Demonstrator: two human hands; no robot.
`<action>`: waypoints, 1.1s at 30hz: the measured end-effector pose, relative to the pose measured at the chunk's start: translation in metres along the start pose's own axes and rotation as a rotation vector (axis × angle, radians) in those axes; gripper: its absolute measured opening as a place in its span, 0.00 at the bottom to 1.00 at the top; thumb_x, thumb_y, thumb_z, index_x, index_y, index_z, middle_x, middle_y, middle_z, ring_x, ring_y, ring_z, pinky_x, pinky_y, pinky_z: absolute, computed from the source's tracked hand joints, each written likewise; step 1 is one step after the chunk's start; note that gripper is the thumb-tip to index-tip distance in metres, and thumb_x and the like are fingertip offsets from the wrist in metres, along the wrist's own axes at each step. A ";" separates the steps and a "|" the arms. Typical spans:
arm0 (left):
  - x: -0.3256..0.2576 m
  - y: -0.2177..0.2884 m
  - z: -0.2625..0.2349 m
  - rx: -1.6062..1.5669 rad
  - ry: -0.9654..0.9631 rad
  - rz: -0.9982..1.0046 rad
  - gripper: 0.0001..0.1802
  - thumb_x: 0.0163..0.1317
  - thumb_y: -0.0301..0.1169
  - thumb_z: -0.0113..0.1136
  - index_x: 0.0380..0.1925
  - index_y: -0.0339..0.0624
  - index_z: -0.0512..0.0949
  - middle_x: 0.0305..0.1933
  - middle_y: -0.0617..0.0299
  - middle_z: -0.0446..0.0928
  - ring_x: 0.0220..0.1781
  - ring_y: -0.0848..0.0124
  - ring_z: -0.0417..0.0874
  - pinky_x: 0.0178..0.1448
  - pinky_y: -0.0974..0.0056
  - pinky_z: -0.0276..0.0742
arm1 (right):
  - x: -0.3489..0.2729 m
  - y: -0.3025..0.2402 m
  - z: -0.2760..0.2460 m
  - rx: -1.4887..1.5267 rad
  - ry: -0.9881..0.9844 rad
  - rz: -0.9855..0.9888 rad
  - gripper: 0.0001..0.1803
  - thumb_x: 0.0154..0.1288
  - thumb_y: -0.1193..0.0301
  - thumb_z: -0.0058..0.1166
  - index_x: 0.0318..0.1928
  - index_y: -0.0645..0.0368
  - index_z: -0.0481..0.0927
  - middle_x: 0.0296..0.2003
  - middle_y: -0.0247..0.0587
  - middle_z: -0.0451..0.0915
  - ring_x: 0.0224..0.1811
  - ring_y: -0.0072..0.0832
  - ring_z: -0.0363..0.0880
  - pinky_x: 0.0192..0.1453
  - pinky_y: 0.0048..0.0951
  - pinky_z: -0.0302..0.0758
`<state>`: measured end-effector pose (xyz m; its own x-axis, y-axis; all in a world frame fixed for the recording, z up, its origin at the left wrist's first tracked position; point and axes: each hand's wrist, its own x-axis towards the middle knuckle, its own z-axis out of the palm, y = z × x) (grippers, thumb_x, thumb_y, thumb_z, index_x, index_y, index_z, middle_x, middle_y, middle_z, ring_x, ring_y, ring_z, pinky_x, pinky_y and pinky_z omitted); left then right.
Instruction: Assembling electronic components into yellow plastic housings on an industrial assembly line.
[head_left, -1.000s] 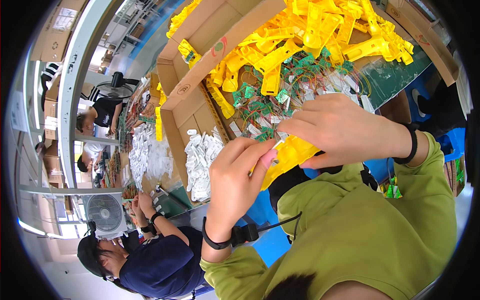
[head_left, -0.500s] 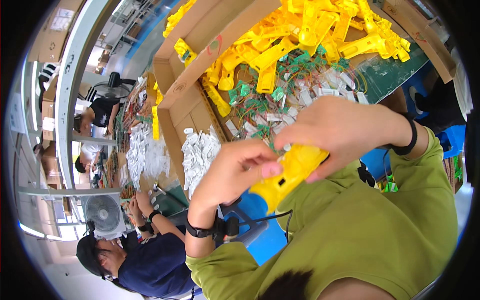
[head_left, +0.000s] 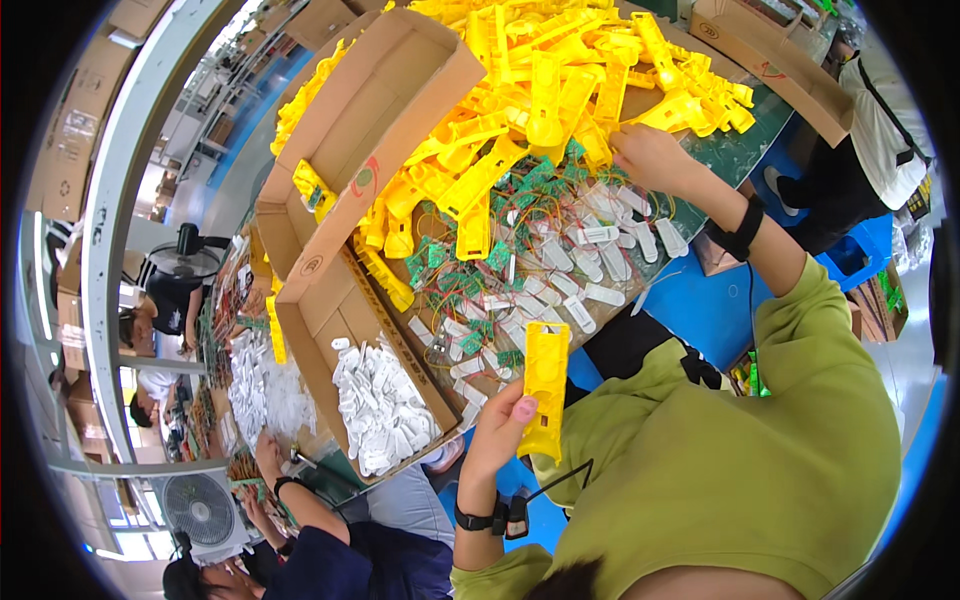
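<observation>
My left hand [head_left: 500, 432] grips a flat yellow plastic housing [head_left: 546, 387] by its lower edge and holds it upright near my chest. My right hand [head_left: 650, 155] is stretched out over the table and rests among the small white plastic pieces [head_left: 585, 300] and green circuit boards [head_left: 470, 275], at the foot of a big heap of yellow housings [head_left: 540, 100]. Its fingers are curled down on the parts; whether they hold one is hidden. Both wrists carry black bands.
Open cardboard boxes stand on the left: one [head_left: 360, 130] with yellow parts, one [head_left: 390, 410] full of white pieces. Another box [head_left: 770, 60] lies far right. A co-worker [head_left: 330, 540] in dark blue sits at lower left, beside a fan [head_left: 195, 505]. Others work farther left.
My right hand let go of the yellow housing and reached out to the parts by the yellow heap. My left hand kept the housing and turned it upright.
</observation>
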<state>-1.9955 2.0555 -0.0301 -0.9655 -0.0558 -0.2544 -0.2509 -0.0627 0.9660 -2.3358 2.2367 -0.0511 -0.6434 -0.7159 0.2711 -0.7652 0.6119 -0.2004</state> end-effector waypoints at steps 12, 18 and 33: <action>0.024 0.016 0.001 -0.099 0.162 0.076 0.27 0.61 0.49 0.43 0.45 0.34 0.66 0.34 0.58 0.74 0.35 0.71 0.76 0.39 0.68 0.71 | -0.016 0.005 -0.034 0.343 0.147 0.094 0.06 0.56 0.74 0.46 0.34 0.61 0.67 0.27 0.45 0.75 0.29 0.40 0.75 0.34 0.32 0.70; 0.044 0.055 0.011 -0.115 0.202 0.310 0.22 0.51 0.34 0.60 0.44 0.36 0.67 0.30 0.63 0.72 0.32 0.75 0.73 0.38 0.70 0.70 | -0.026 -0.048 -0.111 0.277 0.457 -0.205 0.06 0.56 0.74 0.48 0.35 0.60 0.68 0.27 0.43 0.74 0.29 0.39 0.74 0.33 0.32 0.69; 0.049 0.141 0.067 0.088 0.087 0.834 0.15 0.44 0.29 0.61 0.32 0.36 0.72 0.30 0.59 0.70 0.32 0.69 0.69 0.37 0.68 0.64 | -0.079 -0.122 -0.174 0.831 0.225 -0.560 0.09 0.57 0.68 0.52 0.29 0.62 0.71 0.23 0.40 0.71 0.24 0.34 0.72 0.26 0.28 0.67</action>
<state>-2.0830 2.1109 0.0972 -0.8288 -0.1257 0.5452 0.5343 0.1111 0.8379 -2.1879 2.2770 0.1154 -0.2355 -0.6950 0.6794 -0.7833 -0.2781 -0.5560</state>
